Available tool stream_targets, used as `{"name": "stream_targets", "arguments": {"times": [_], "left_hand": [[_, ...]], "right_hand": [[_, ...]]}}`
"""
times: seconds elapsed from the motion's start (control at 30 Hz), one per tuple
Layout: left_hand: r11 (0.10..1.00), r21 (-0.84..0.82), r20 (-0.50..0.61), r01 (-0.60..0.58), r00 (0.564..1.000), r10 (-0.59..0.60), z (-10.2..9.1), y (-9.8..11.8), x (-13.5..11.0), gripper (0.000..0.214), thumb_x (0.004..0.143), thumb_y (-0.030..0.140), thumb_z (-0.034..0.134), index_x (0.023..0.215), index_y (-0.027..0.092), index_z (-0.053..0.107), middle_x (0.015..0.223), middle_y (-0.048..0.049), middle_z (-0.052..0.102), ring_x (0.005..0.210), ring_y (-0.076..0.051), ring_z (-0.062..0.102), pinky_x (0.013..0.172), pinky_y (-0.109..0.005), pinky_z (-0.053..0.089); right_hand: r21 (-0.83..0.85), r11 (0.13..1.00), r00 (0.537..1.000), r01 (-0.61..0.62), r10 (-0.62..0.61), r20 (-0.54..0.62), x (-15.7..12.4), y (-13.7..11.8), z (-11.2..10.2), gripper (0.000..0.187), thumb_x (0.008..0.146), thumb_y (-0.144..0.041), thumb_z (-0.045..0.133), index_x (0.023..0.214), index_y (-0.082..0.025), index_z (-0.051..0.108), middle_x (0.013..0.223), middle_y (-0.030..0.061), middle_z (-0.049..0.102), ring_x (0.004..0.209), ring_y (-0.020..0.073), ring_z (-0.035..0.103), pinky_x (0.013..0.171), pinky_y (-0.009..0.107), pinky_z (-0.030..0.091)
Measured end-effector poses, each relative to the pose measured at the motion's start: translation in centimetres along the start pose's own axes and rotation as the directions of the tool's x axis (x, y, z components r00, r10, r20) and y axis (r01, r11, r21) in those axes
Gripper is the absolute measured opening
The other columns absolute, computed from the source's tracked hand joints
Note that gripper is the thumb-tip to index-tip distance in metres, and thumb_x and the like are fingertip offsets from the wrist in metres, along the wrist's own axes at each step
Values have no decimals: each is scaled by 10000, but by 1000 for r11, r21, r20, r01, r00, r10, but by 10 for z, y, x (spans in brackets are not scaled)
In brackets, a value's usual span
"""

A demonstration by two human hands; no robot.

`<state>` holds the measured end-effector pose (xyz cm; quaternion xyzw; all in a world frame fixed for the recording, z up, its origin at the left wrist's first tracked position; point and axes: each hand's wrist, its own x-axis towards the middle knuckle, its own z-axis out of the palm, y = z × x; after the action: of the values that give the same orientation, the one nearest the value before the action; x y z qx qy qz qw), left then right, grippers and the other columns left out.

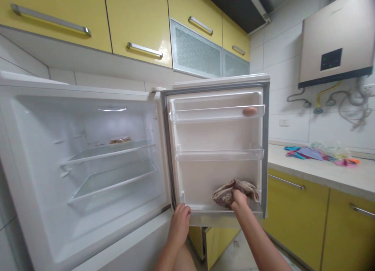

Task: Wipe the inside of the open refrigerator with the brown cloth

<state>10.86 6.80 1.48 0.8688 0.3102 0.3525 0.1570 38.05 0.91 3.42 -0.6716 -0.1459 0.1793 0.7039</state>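
Observation:
In my right hand (240, 200) is a brown patterned cloth (224, 194), bunched up and pressed to the lower inside of the open fridge door (216, 136). My left hand (180, 222) rests at the door's bottom edge near the hinge side, its fingers bent over the rim; whether they press on anything else is hidden. Above the cloth, two clear door shelves run across the door. The upper shelf (205, 115) holds an egg (249, 112) at its right end; the middle shelf (216, 155) shows nothing in it.
The fridge interior (38, 146) stands open at left, with a small packet (120, 140) on its upper glass shelf (108, 151). Yellow cabinets (137, 20) hang above. At right, coloured cloths (310, 153) lie on the counter (281, 161) beneath a water heater (336, 40). A lower cabinet door (218, 243) stands ajar.

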Motion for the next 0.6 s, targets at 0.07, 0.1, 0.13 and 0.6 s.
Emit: {"name": "stream_targets", "arguments": {"times": [0.07, 0.1, 0.13, 0.6], "left_hand": [[1000, 13, 3, 20, 1000, -20, 1, 2, 0, 216, 824, 92, 397, 786, 235, 554, 954, -77, 632, 1031, -265, 574, 940, -442, 487], [999, 17, 5, 29, 1000, -29, 2, 2, 0, 219, 823, 89, 398, 792, 236, 558, 960, -75, 633, 1039, -265, 574, 946, -444, 489], [999, 19, 6, 32, 999, -32, 2, 3, 0, 224, 822, 86, 401, 802, 237, 564, 968, -73, 636, 1057, -265, 572, 962, -447, 487], [976, 202, 121, 78, 987, -104, 2, 6, -1, 398, 794, 33, 408, 1093, 184, 622, 1291, -143, 601, 1292, -264, 528, 1118, -448, 423]], "right_hand": [[88, 989, 985, -122, 110, 130, -2, -1, 13, 359, 956, -491, 563, 1129, -181, 615, 1028, 41, 667, 852, 151, 643, 772, 353, 566], [130, 975, 970, -180, 154, 189, -6, -1, 22, 352, 959, -486, 564, 1112, -174, 620, 1004, 37, 669, 828, 145, 644, 753, 342, 566], [171, 957, 951, -234, 190, 244, -11, -2, 31, 341, 961, -480, 563, 1094, -173, 625, 983, 34, 671, 811, 140, 644, 741, 335, 567], [655, 573, 811, -492, 27, 585, -97, -62, 155, 136, 672, -192, 686, 797, -202, 636, 730, -17, 734, 717, 149, 683, 653, 258, 553]]}}
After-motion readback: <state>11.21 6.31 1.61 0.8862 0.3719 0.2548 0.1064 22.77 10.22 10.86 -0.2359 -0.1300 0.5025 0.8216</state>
